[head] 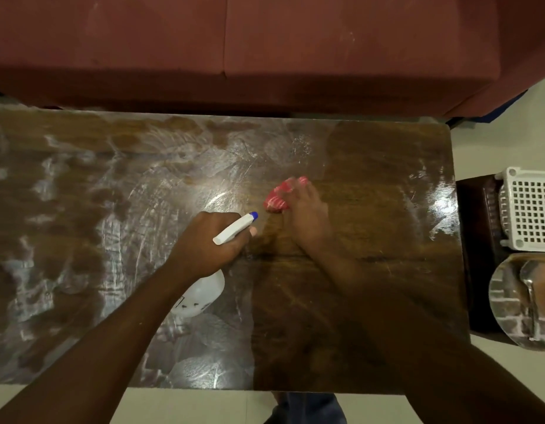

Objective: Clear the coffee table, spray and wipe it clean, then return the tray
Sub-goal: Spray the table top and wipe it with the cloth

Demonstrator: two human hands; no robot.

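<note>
Wood table (372, 332): nothing stands on it, so the clearing looks done; only the spray bottle and the cloth are over it, both in hand.
Left and middle of the top: covered in whitish, smeared wet streaks, judged sprayed but not yet wiped off.
Right part of the top: darker and mostly free of streaks, judged already wiped, though a few pale marks show near the right edge.
Stage: midway through spraying and wiping, with the streaked area left to do.
Tray (510, 304): a round, shiny metal piece, taken to be the tray, sits off the table on a dark stand just beside its right end, next to a white basket (531, 209); its return is not yet done.
Left hand (210, 243): arm reaches in from the lower left; fingers are wrapped round the neck of the white spray bottle (234, 229), nozzle pointing right towards the cloth, bottle body under the wrist.
Right hand (308, 221): arm stretched forward, fingers bent over the bunched red-and-white cloth (277, 201), gripping it and pressing it onto the table near the middle; the hand is blurred.
</note>
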